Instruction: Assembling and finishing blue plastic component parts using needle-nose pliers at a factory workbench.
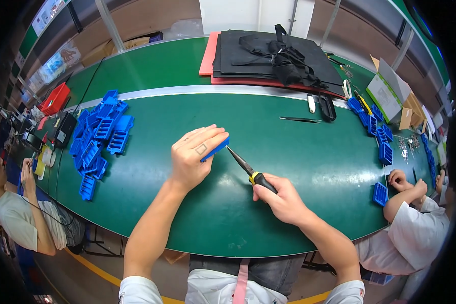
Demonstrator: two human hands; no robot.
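My left hand lies palm-down on a blue plastic part, holding it against the green table; only the part's right end shows past my fingers. My right hand grips the yellow-and-black handle of needle-nose pliers. The pliers' thin jaws point up-left, their tip right beside the blue part's exposed end.
A heap of blue plastic trays lies at the left. More blue trays line the right side. Black and red sheets with a strap bundle sit at the back. Tweezers lie mid-table. Other people sit at the left and right.
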